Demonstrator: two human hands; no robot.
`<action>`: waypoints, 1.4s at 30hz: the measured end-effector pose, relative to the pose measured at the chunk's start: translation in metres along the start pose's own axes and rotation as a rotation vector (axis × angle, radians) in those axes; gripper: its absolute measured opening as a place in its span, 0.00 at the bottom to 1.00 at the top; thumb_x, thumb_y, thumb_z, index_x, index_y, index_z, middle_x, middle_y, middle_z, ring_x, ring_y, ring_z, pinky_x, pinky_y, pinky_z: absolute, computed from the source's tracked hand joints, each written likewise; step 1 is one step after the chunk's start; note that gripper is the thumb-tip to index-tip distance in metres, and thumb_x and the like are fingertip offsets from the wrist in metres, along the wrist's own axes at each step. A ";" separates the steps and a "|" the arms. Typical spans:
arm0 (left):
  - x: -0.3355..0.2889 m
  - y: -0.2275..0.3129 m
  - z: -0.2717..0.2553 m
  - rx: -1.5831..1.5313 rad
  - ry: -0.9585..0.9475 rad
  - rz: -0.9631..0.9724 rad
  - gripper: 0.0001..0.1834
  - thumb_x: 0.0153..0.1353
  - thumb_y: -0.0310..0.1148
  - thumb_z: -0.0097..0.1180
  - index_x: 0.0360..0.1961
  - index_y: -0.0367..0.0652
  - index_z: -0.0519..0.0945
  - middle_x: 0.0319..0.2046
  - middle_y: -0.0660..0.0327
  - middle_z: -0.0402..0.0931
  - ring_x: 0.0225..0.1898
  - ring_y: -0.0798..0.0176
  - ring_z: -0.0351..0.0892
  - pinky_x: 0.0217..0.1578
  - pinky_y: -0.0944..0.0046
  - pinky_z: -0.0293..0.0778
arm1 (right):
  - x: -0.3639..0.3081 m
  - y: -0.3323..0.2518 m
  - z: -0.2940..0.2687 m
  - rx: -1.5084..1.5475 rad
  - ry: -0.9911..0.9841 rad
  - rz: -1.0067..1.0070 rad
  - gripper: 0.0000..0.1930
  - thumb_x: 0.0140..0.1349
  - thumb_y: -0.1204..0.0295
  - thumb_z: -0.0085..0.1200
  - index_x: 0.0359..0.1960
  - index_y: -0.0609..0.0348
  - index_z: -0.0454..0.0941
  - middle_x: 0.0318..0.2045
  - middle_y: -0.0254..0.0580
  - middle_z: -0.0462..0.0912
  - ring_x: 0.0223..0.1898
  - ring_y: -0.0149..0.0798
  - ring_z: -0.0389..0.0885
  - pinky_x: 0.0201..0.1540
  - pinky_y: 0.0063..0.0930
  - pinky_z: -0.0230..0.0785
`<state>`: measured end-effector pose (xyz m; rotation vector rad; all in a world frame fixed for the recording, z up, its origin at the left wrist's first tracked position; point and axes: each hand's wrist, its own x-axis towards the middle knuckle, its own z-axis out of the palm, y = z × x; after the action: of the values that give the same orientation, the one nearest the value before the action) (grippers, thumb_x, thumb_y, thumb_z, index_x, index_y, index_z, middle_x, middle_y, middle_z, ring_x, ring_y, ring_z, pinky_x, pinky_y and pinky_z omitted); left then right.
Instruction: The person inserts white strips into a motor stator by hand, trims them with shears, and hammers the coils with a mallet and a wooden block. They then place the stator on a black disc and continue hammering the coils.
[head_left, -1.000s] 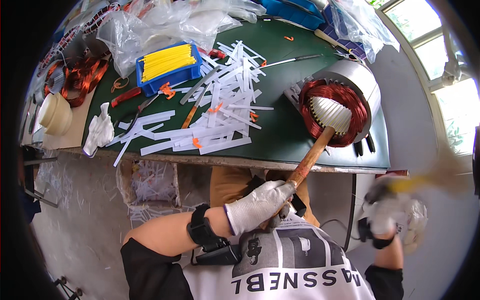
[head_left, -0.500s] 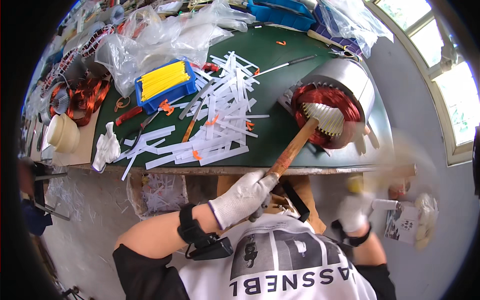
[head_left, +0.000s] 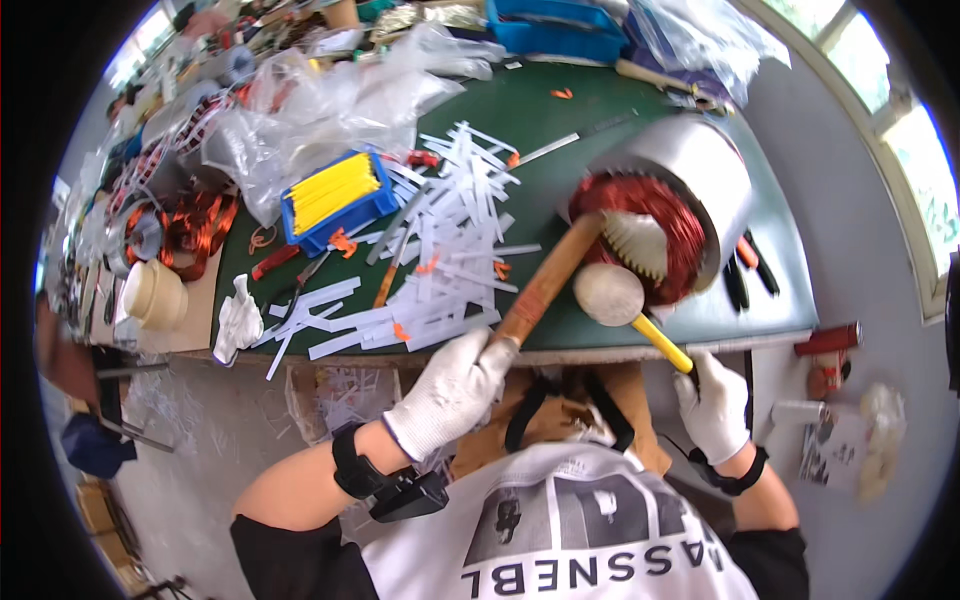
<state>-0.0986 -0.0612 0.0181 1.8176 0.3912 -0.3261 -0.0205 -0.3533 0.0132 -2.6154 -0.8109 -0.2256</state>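
At the right of the table lies a silver motor stator (head_left: 708, 165), its opening toward me, ringed by red copper windings (head_left: 682, 222) with white slot strips inside. My gloved left hand (head_left: 448, 392) is closed around the near end of a wooden stick (head_left: 548, 285). The stick's far end lies against the windings' left side. In my gloved right hand (head_left: 718, 408) is a mallet (head_left: 608, 295) with a pale round head and a yellow handle. The mallet head is just right of the stick, in front of the stator's lower opening; whether it touches either is unclear.
White paper strips (head_left: 460, 240) litter the middle of the green table (head_left: 560, 110). A blue bin (head_left: 340, 232) of yellow strips stands left, near copper coils (head_left: 195, 235) and a white glove (head_left: 238, 322). Black-handled tools (head_left: 738, 285) lie right of the stator. Plastic bags (head_left: 300, 120) cover the back left.
The mallet, blurred at the right before, has swung up and left to the stator's front. The stick's upper end has shifted left over the windings, my left hand moving left with it.
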 end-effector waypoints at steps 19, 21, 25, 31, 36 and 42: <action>-0.011 -0.015 0.013 -0.239 0.384 0.231 0.22 0.68 0.50 0.40 0.40 0.39 0.71 0.28 0.62 0.71 0.31 0.70 0.68 0.36 0.68 0.65 | 0.003 0.010 0.009 -0.016 -0.031 -0.153 0.17 0.41 0.68 0.65 0.35 0.56 0.76 0.24 0.44 0.72 0.23 0.47 0.74 0.25 0.40 0.67; -0.010 -0.010 0.020 -0.221 0.416 0.209 0.24 0.68 0.51 0.39 0.41 0.38 0.73 0.31 0.61 0.71 0.36 0.69 0.66 0.42 0.67 0.62 | 0.014 0.005 0.007 -0.031 -0.029 -0.010 0.15 0.45 0.69 0.64 0.34 0.58 0.75 0.25 0.46 0.73 0.24 0.50 0.76 0.26 0.38 0.69; -0.001 -0.023 0.032 -0.325 0.466 0.143 0.22 0.69 0.47 0.37 0.44 0.38 0.73 0.33 0.61 0.73 0.35 0.68 0.72 0.36 0.65 0.70 | -0.001 -0.004 0.030 0.482 -0.123 -0.023 0.19 0.44 0.74 0.64 0.40 0.61 0.76 0.30 0.47 0.78 0.31 0.51 0.79 0.34 0.37 0.72; 0.033 -0.006 0.091 1.329 0.372 0.824 0.09 0.53 0.26 0.56 0.37 0.39 0.75 0.41 0.58 0.74 0.40 0.60 0.73 0.41 0.63 0.71 | 0.015 -0.011 0.023 0.723 -0.181 -0.028 0.25 0.43 0.77 0.64 0.47 0.64 0.73 0.34 0.51 0.79 0.36 0.51 0.79 0.39 0.33 0.73; 0.049 0.039 0.073 0.346 0.143 0.841 0.12 0.52 0.27 0.54 0.39 0.40 0.76 0.34 0.53 0.75 0.37 0.50 0.77 0.38 0.55 0.73 | -0.021 0.028 0.004 0.873 -0.108 0.257 0.16 0.47 0.82 0.54 0.41 0.65 0.76 0.32 0.38 0.79 0.32 0.30 0.78 0.37 0.25 0.71; 0.103 0.057 0.044 0.925 0.667 0.770 0.07 0.52 0.28 0.55 0.33 0.43 0.75 0.26 0.56 0.74 0.25 0.50 0.76 0.23 0.56 0.71 | -0.034 0.038 -0.021 1.150 0.032 0.650 0.15 0.49 0.82 0.48 0.41 0.67 0.76 0.24 0.32 0.76 0.18 0.20 0.69 0.20 0.14 0.63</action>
<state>0.0182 -0.1076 0.0126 2.7949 -0.0774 0.7857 -0.0272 -0.4079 0.0108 -1.6126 0.0292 0.3058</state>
